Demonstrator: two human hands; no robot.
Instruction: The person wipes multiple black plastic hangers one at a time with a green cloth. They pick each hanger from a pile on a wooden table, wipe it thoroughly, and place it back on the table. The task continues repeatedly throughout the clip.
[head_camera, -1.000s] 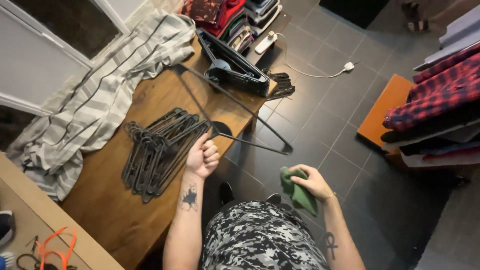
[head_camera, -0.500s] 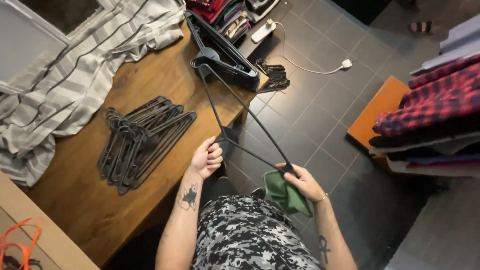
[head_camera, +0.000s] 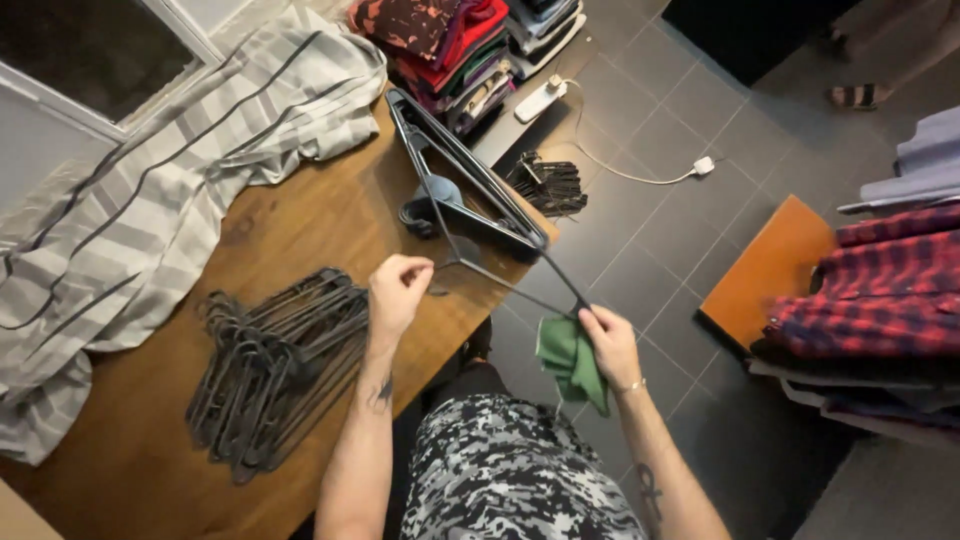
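Taking the wooden table (head_camera: 300, 240) as the landmark: a grey and white striped cloth (head_camera: 150, 200) is draped over its far left end and hangs off the left edge. Nearer the person, on the left half of the tabletop, lies a pile of dark hangers (head_camera: 270, 365), stacked flat with their hooks bunched at the left. Above the table's near edge the left hand (head_camera: 397, 293) is curled shut around one corner of a single dark hanger (head_camera: 480, 245), which is lifted off the tabletop and slants away toward the table's far right corner. Under that hanger, at the far right corner, rests a second batch of dark hangers (head_camera: 465, 195), lying flat; a small round dark thing sits among them, too blurred to tell what. Beyond the table's far end stands a stack of folded clothes (head_camera: 445, 45) in reds and dark prints. Just off the table's right edge, over the grey tiled floor (head_camera: 660, 240), the right hand (head_camera: 605, 345) pinches the hanger's other corner with its fingertips and also clutches a green cloth (head_camera: 570, 360), which hangs down from the palm. Further right of the table a white cable and plug (head_camera: 640, 170) lie on the tiles, then an orange board (head_camera: 770, 270), then a pile of plaid clothes (head_camera: 880, 290)
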